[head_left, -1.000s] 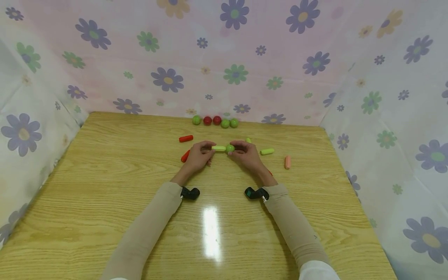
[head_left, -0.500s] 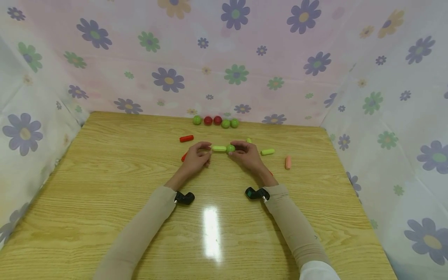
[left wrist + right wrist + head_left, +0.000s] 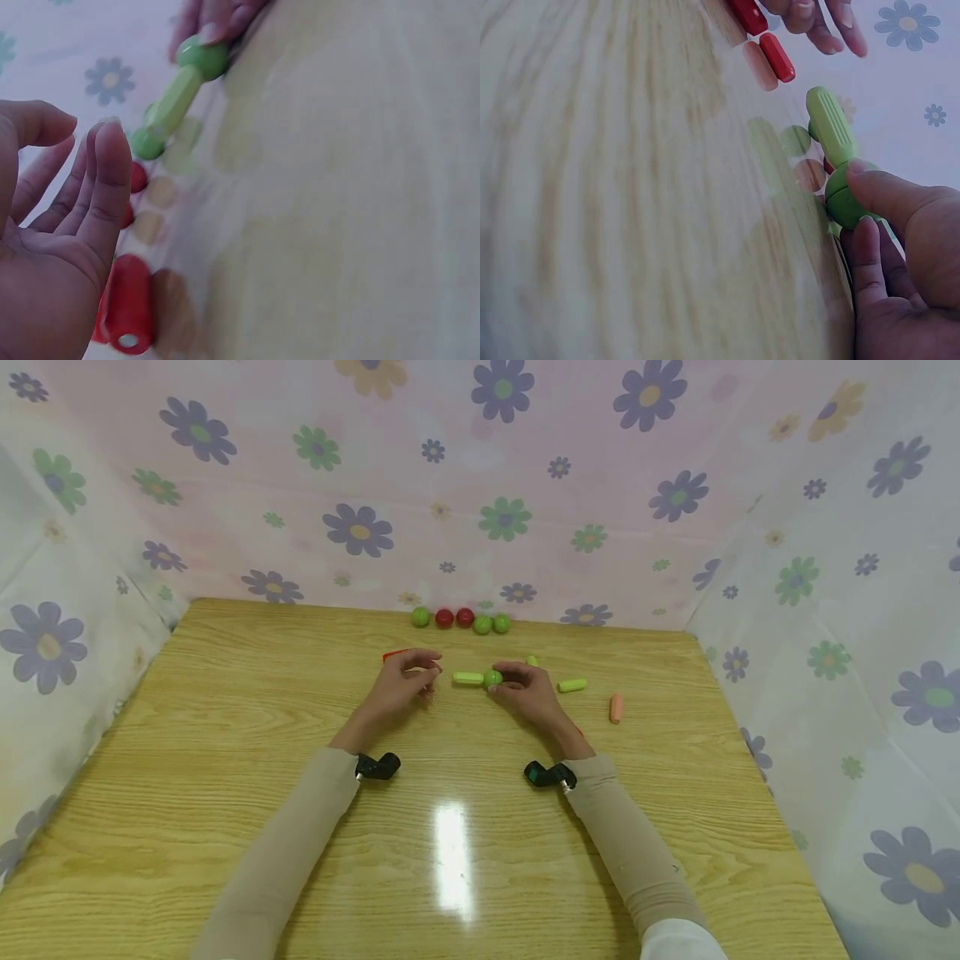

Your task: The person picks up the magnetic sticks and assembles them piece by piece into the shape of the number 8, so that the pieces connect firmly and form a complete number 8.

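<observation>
My right hand (image 3: 532, 693) pinches a green ball (image 3: 847, 199) between thumb and fingers. A light-green ridged handle (image 3: 830, 124) sticks out from the ball toward the left, its end meeting the ball. To the left, my left hand (image 3: 397, 681) is held apart from the handle. Its fingers are loosely bent with nothing between them, as the left wrist view also shows. Beside that hand lie red handles (image 3: 778, 57), mostly covered by it in the head view; one red handle (image 3: 131, 307) shows past the palm in the left wrist view.
Along the back edge of the wooden table (image 3: 262, 710) sits a row of green balls (image 3: 482, 624) and red balls (image 3: 444, 618). Right of my right hand lie a light-green handle (image 3: 572, 686) and a pink handle (image 3: 617, 708). Another light-green handle (image 3: 532, 660) is partly hidden behind that hand.
My left hand has let go of the light-green handle and moved left, now covering more of the red handles. The right hand keeps its hold on the ball in the same place.
</observation>
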Available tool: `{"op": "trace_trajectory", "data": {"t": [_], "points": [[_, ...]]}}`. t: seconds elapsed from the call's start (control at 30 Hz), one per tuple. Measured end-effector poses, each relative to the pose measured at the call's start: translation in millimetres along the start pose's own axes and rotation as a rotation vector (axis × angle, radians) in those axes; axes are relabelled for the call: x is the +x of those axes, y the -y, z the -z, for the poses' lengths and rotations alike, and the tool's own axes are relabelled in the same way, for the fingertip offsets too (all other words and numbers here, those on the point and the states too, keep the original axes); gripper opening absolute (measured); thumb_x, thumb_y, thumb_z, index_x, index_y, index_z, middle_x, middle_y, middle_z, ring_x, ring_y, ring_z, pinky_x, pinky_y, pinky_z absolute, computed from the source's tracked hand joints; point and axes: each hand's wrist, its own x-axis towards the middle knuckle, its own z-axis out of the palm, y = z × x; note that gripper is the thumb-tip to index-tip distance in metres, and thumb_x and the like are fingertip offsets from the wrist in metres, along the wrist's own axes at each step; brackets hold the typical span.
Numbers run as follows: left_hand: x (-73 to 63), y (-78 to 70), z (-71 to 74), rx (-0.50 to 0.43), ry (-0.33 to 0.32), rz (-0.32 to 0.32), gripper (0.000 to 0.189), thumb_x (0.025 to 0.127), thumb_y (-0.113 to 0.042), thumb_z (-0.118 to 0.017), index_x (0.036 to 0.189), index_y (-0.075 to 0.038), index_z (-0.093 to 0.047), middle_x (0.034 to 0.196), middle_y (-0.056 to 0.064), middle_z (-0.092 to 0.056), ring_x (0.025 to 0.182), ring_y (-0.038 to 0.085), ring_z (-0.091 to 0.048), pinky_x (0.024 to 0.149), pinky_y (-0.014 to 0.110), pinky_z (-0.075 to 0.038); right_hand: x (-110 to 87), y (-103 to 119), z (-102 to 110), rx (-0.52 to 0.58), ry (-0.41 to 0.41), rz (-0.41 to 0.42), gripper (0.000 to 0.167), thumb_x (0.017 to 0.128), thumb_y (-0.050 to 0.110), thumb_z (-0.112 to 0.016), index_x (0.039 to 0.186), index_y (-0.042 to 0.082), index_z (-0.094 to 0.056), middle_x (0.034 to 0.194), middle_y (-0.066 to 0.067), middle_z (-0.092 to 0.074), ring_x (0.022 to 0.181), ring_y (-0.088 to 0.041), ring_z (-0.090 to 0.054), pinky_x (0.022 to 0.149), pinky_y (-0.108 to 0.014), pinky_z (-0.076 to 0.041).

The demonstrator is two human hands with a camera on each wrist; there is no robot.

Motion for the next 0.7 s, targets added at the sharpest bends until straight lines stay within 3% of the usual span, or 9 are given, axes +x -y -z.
{"op": "trace_trajectory", "data": {"t": [0.17,0.37,0.53,0.7], "points": [[11.6,-1.1,15.7,0.011,-0.051,-0.036,0.036,0.103,-0.007,-0.059,0.135,0.011,-0.055,0.120,0.036,-0.059,0.074,0.020,-0.063,0.063,0.026,-0.056,-0.4,0,0,0.003,0.004,-0.006,0.041,0.091,-0.006,-0.071,0.131,-0.011,-0.061,0.130,-0.030,-0.061,0.116,-0.031,-0.061,0.088,-0.019,-0.054],[24.4,0.0,27.0,-0.047,-0.111,-0.056,0.038,0.103,-0.010,-0.061,0.134,0.011,-0.056,0.117,0.035,-0.058,0.072,0.021,-0.059,0.061,0.025,-0.053,0.2,1,0,0.010,-0.002,-0.017,0.041,0.091,-0.006,-0.071,0.130,-0.011,-0.061,0.130,-0.030,-0.061,0.117,-0.033,-0.060,0.087,-0.018,-0.054],[35.8,-0.3,34.8,-0.100,-0.168,-0.047,0.033,0.102,-0.011,-0.062,0.130,0.007,-0.059,0.105,0.018,-0.064,0.067,0.017,-0.057,0.059,0.025,-0.052,0.9,1,0,0.016,-0.003,-0.027,0.041,0.091,-0.006,-0.072,0.130,-0.010,-0.062,0.131,-0.029,-0.060,0.120,-0.037,-0.059,0.088,-0.017,-0.053],[46.0,-2.9,43.9,-0.141,-0.203,-0.057,0.035,0.101,-0.008,-0.062,0.131,0.011,-0.058,0.096,0.001,-0.065,0.066,0.017,-0.057,0.058,0.022,-0.051,2.0,0,0,0.030,-0.003,-0.039,0.041,0.090,-0.006,-0.073,0.130,-0.010,-0.063,0.130,-0.029,-0.061,0.118,-0.035,-0.059,0.087,-0.018,-0.053]]}}
